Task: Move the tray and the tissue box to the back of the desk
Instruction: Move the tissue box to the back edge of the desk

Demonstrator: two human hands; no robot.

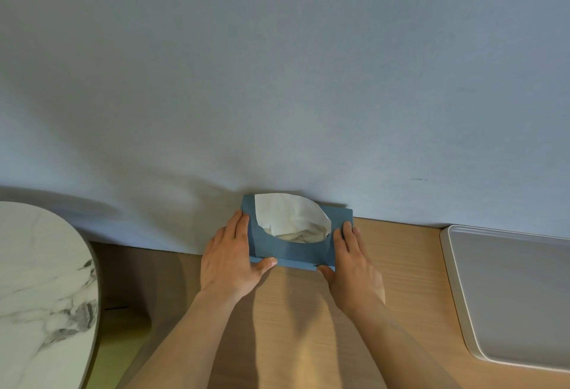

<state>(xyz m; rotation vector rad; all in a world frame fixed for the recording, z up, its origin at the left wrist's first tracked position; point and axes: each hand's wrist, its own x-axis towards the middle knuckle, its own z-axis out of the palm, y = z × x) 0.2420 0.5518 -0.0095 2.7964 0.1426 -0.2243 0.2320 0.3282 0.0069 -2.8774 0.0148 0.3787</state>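
One blue tissue box sat on the wooden surface with its back edge against the pale wall. Through its wide oval opening showed crumpled white tissue, filling the box and rising a little above the hole; how many sheets it held could not be told.

Two bare hands held the box, one at each end. The left hand lay along the left end, its fingers pressed flat against that side and the thumb hooked on the front edge. The right hand mirrored it at the right end, fingers flat on the side and thumb at the front lower corner. Both pairs of fingers were narrow and closed on the box, which stood level on the surface.

One grey tray with a pale raised rim lay to the right, well apart from the box, its far edge near the wall. Nothing lay in the part of it that showed; its right side ran out of view.

One round marble-patterned tabletop stood at the left, apart from the surface
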